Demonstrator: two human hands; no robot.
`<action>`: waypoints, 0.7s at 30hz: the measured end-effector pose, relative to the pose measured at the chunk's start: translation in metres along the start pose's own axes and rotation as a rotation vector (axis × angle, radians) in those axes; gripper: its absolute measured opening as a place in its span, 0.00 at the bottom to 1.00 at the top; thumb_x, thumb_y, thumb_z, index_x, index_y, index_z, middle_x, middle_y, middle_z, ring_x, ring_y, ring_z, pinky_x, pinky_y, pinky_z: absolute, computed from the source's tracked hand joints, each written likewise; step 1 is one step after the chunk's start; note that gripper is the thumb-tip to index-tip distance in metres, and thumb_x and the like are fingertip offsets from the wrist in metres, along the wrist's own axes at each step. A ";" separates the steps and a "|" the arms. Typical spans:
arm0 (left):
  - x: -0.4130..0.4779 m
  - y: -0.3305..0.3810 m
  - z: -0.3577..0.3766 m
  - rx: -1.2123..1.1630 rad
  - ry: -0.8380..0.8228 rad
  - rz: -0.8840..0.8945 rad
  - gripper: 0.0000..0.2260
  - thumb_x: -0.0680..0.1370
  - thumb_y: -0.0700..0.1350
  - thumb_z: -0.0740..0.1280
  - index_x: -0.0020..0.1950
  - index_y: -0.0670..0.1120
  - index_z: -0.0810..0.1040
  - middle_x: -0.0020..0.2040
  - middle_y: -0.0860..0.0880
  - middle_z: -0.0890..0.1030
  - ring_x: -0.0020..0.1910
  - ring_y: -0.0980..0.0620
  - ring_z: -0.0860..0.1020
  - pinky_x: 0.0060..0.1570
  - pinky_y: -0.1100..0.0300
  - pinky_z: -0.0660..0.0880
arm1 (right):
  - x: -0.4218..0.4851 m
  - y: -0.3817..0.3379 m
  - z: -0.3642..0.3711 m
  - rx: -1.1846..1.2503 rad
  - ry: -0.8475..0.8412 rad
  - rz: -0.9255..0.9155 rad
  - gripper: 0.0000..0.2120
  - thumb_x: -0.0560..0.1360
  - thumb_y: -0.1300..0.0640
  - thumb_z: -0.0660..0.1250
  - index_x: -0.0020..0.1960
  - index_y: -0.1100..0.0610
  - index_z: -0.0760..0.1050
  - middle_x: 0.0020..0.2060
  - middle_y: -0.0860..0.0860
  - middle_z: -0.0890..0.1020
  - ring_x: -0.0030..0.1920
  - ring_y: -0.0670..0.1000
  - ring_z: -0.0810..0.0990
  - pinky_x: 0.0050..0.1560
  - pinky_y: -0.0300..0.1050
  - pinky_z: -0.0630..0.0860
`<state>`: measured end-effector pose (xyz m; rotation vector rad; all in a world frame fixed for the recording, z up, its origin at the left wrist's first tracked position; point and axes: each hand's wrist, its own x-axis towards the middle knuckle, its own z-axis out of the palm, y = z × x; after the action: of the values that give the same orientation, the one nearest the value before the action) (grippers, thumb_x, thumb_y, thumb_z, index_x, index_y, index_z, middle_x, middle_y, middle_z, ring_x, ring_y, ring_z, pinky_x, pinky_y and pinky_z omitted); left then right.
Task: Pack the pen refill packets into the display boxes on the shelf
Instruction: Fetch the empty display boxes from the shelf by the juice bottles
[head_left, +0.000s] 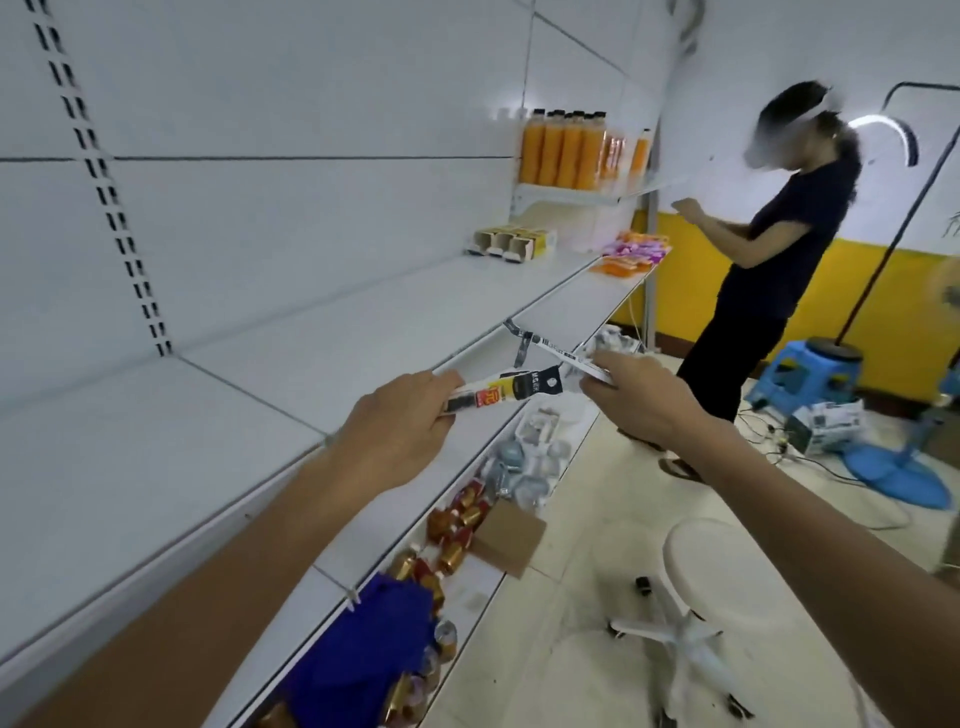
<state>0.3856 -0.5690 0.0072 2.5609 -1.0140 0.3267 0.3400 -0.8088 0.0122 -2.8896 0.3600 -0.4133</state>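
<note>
Pinching one pen refill packet (504, 393) in my left hand (400, 431), another packet (574, 362) in my right hand (641, 395), far short of the display boxes (511, 244); loose fingertip grips could drop them.

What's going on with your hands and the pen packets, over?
Left hand gripping one refill packet. Right hand holding another packet. Display boxes far along shelf. Nothing blocking.

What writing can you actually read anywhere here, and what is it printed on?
"M&G": black end of the long pen refill packet in the left hand.
White refill packet in the right hand: print blurred.
Orange juice bottles and yellow display boxes: too small.
</note>
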 end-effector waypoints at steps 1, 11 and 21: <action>0.015 0.005 0.008 -0.003 -0.004 0.010 0.07 0.79 0.43 0.57 0.56 0.48 0.71 0.46 0.49 0.75 0.46 0.47 0.74 0.43 0.52 0.72 | 0.008 0.013 0.000 0.000 0.002 0.016 0.10 0.78 0.51 0.56 0.48 0.57 0.71 0.40 0.56 0.77 0.40 0.58 0.75 0.36 0.47 0.68; 0.188 0.021 0.092 0.072 -0.010 0.129 0.08 0.80 0.44 0.56 0.57 0.47 0.70 0.48 0.47 0.76 0.45 0.47 0.74 0.38 0.55 0.69 | 0.126 0.130 0.012 0.009 0.041 0.092 0.10 0.79 0.50 0.55 0.45 0.55 0.69 0.38 0.54 0.75 0.39 0.55 0.73 0.35 0.47 0.68; 0.395 0.002 0.118 0.126 0.047 0.054 0.11 0.80 0.44 0.55 0.62 0.48 0.68 0.54 0.47 0.77 0.51 0.45 0.74 0.41 0.56 0.68 | 0.341 0.206 0.009 0.075 0.035 0.008 0.11 0.80 0.52 0.54 0.45 0.58 0.67 0.37 0.56 0.74 0.38 0.58 0.72 0.37 0.49 0.67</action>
<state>0.6757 -0.8603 0.0361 2.6265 -1.0784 0.4776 0.6172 -1.0935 0.0410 -2.8103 0.3539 -0.4668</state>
